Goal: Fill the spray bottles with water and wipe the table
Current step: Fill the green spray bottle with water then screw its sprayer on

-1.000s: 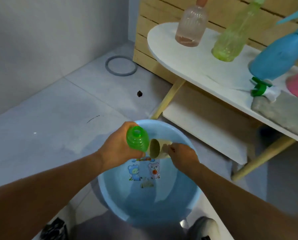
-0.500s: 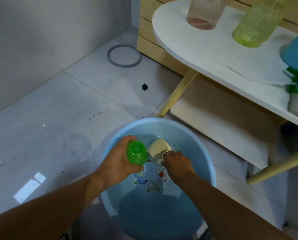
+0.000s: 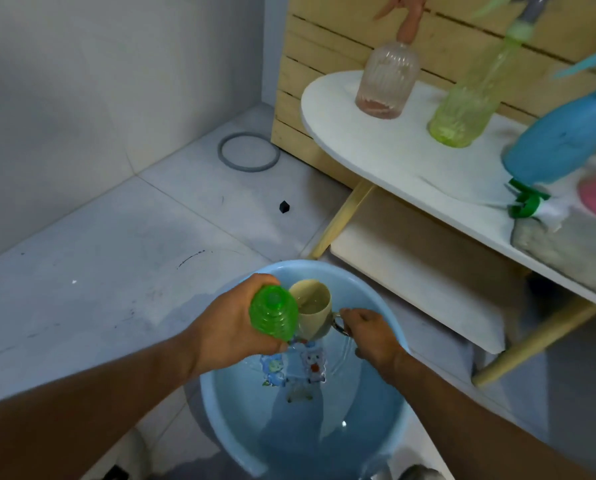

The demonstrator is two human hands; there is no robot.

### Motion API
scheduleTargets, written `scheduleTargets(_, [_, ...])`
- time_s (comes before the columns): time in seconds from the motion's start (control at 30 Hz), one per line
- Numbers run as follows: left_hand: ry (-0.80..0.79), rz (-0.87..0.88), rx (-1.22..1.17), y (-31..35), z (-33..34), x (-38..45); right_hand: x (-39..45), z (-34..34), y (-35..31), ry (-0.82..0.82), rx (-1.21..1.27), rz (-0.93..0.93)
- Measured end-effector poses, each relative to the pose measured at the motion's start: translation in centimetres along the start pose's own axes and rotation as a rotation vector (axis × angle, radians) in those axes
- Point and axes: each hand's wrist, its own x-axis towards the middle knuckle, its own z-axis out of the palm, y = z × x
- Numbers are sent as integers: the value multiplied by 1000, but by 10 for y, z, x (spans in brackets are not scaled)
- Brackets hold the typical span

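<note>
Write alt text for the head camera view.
Over a blue basin of water, the left hand grips an open green bottle while the right hand holds a beige cup by its handle beside it. Three spray bottles stand on a white table behind.

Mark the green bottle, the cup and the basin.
green bottle (image 3: 274,315): head view, ribbed body.
cup (image 3: 315,323): head view, outer wall.
basin (image 3: 383,308): head view, far right rim.

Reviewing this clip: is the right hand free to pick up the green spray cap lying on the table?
Probably not yet: the right hand grips the cup over the basin; the green spray cap lies unobstructed but farther off.
</note>
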Motion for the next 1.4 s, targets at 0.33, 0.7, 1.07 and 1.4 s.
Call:
scheduleTargets(0.33, [-126, 125, 138, 88, -46, -19, -83, -80, -108, 28, 118, -240])
scheduleTargets(0.7, [-170, 169, 56, 128, -61, -20, -149, -125, -196, 209, 27, -577])
scheduleTargets(1.07, [-147, 153, -124, 133, -50, -18, -157, -135, -210, 283, -120, -790])
scheduleTargets(1.4, [-77, 158, -128, 134, -45, -17, -156, -135, -212, 347, -248, -861])
